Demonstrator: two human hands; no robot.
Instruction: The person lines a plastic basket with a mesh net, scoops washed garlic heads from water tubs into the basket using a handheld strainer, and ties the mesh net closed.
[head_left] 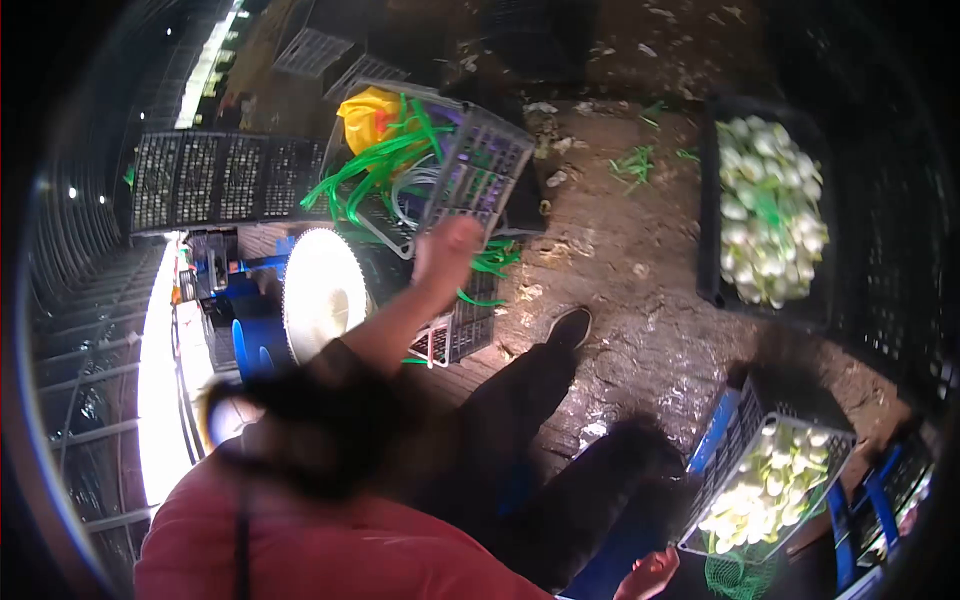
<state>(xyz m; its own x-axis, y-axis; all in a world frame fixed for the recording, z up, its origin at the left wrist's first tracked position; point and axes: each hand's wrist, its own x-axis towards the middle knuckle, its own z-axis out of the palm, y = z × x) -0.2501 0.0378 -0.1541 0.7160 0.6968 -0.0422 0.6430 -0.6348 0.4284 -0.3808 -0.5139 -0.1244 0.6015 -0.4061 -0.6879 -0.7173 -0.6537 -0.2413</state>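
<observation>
My left hand (447, 260) is closed on the near edge of a grey plastic crate (487, 160), which holds green straps (380, 160), a yellow bag (370, 118) and a pale coil. At the lower right, my right hand (648, 574) is beside the near corner of a crate (690, 535) of pale green-white vegetables (770, 490). The fingers of that hand look curled, and whether they touch the crate I cannot tell. Green netting (740, 575) hangs below this crate.
A black crate (708, 210) full of pale vegetables lies on the littered floor (640, 260) at the right. A round white disc (325, 290) and blue parts are at the left, with stacked black crates (225, 178) behind. A shoe (570, 326) is near the middle.
</observation>
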